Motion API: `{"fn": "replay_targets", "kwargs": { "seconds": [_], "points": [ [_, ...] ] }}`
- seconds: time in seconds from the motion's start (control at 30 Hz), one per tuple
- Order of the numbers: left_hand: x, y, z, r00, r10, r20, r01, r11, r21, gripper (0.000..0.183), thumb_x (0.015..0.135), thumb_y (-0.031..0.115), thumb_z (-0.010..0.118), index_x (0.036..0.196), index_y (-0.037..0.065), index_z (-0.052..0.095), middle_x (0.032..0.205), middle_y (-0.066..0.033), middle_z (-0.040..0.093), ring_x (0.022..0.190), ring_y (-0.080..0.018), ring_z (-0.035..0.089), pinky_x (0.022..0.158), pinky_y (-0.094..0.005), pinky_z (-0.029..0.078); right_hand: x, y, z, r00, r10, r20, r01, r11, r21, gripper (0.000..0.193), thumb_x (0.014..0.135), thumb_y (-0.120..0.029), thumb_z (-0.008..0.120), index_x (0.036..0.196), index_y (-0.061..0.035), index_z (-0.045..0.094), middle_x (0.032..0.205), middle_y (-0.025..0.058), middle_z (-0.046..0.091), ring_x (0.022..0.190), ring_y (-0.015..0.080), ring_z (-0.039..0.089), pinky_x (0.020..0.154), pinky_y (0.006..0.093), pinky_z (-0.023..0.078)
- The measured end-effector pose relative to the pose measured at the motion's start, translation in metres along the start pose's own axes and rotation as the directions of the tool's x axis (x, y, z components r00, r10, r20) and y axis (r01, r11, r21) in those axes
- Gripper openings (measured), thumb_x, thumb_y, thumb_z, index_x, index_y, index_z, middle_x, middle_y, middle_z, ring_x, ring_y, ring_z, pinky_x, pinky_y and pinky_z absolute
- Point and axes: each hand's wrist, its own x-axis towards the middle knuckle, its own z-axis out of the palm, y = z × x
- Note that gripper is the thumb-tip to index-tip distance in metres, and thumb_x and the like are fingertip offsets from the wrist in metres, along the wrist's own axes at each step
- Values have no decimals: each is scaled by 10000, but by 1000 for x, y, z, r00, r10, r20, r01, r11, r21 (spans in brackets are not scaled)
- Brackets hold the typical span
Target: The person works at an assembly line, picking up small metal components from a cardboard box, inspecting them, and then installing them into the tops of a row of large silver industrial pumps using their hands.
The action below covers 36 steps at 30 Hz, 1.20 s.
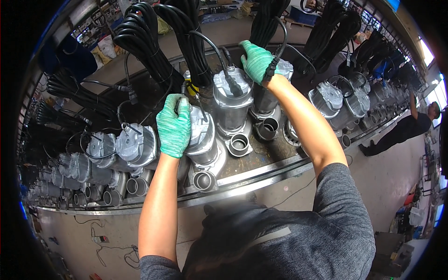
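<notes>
Left hand (174, 130) and right hand (256, 63) gloved in green, streaked paler. Motor housings (233, 112) silver-grey; cable coils (137, 39) plain black. Small bottle (192, 87) yellow, whitish top. Surface (266, 161) dull brown, blotchy, with bright silver edging (261, 176). Shirt (303, 252) charcoal, heathered, one pale strip (270, 236). Floor (284, 193) greyish. Far-off person (410, 125) in dark clothing.

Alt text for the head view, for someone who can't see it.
A person's green-gloved left hand and right hand reach over silver cylindrical metal units lined along a bench, with bundled black cables behind.
</notes>
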Motion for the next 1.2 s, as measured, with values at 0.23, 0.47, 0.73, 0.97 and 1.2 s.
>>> {"fn": "replay_targets", "kwargs": {
  "seconds": [0.23, 0.47, 0.73, 0.97, 1.2],
  "points": [
    [0, -6, 3, 999, 35, -20, -35, 999, 25, 169, 1022, 184, 583, 1010, 38, 666, 753, -141, 697, 669, -242, 685, 643, -364, 518, 6, 31, -24, 961, -45, 274, -28, 966, 256, 467, 974, -428, 601, 1203, -22, 612, 1087, 272, 692, 1021, 442, 671, 888, 484, 530],
    [0, -1, -1, 1000, -5, 9, 5, 1000, 3, 165, 1021, 176, 582, 998, 34, 661, 741, -129, 689, 658, -228, 672, 640, -356, 516, -6, 27, -39, 986, 116, 122, -111, 993, -47, 495, 974, -538, 598, 1044, -63, 719, 942, 212, 725, 921, 416, 698, 803, 479, 555],
    [-1, 0, -1, 1000, 4, -1, -4, 1000, 6, 164, 1019, 172, 581, 1005, 31, 664, 739, -121, 691, 661, -205, 668, 637, -352, 513, -14, 27, -42, 970, 196, 143, -188, 980, -65, 651, 978, -634, 508, 1026, -30, 747, 917, 218, 728, 891, 414, 701, 815, 479, 553],
    [-2, -4, 4, 1000, 20, -9, -20, 1000, -7, 176, 1017, 187, 587, 1000, 29, 662, 738, -135, 688, 660, -231, 675, 632, -362, 512, -26, 36, -3, 990, 125, -58, -136, 962, -237, 707, 1063, -548, 373, 643, -70, 681, 603, 170, 630, 604, 400, 640, 643, 497, 504],
    [-3, -6, 1, 999, 37, -21, -36, 998, 48, 164, 1018, 186, 590, 1020, 41, 666, 755, -143, 697, 660, -242, 681, 644, -367, 520, -35, 7, -9, 947, 309, -91, -316, 945, -82, 651, 1036, -557, 413, 764, -58, 730, 696, 179, 674, 706, 377, 684, 694, 479, 518]
  ]
}}
